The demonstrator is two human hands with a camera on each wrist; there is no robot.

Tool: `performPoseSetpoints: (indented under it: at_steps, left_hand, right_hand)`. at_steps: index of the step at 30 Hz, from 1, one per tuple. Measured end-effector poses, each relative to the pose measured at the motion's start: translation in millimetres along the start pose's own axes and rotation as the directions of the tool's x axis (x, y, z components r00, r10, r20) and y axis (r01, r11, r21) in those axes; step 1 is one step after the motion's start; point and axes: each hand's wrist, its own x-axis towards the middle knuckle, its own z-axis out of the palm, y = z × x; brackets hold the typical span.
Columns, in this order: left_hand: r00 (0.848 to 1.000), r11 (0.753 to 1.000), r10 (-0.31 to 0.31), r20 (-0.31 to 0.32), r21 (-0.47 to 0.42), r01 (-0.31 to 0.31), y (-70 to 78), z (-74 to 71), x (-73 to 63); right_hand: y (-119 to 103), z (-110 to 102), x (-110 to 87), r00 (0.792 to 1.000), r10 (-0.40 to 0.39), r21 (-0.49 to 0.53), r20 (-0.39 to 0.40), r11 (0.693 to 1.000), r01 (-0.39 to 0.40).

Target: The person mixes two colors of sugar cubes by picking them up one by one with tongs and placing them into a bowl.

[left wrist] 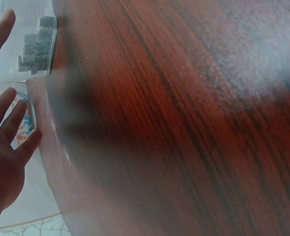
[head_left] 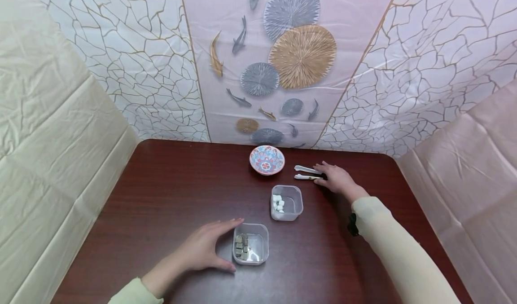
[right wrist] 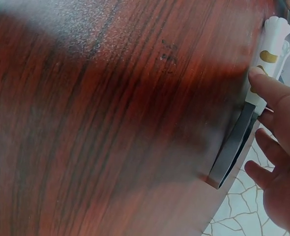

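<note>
My left hand point(head_left: 202, 246) is beside a clear plastic container point(head_left: 265, 246), thumb and fingers spread wide around its left side. Grey-brown cubes point(head_left: 241, 244) lie heaped in the left part of that container; they also show in the left wrist view. Over at the right, my right hand point(head_left: 338, 179) grips a pair of tongs point(right wrist: 269, 56) lying on the table. The thumb is on one white arm and the fingers are by the other. The tongs' white ends point left, and their bent metal end point(right wrist: 228, 152) shows below the hand in the right wrist view.
A second clear container point(head_left: 299, 203) holding several white cubes point(head_left: 278, 202) stands between the hands. Behind it is a patterned bowl point(head_left: 266, 160). The dark red wooden table point(head_left: 173, 182) ends at fabric-covered walls at the back and sides.
</note>
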Motion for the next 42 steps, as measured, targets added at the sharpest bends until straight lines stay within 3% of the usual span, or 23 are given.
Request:
performPoseSetpoints:
  at_steps: [21, 33, 42]
  left_hand:
    - [1.000, 1.000, 0.003, -0.001, 0.017, -0.003, -1.2, 2.1, 2.3]
    - [1.000, 1.000, 0.008, -0.008, 0.011, -0.008, -0.7, 3.2, 0.3]
    - [1.000, 1.000, 0.003, -0.004, 0.006, -0.003, -0.5, 3.0, 0.7]
  right_hand:
    - [3.6, 4.1, 0.2, 0.996, -0.026, 0.027, -0.083, 0.999, 0.029]
    - [-0.6, 5.5, -4.1, 0.973, -0.051, 0.067, -0.226, 0.995, 0.067]
    - [-3.7, 1.1, -4.5, 0.969, -0.024, 0.063, -0.247, 0.997, 0.041]
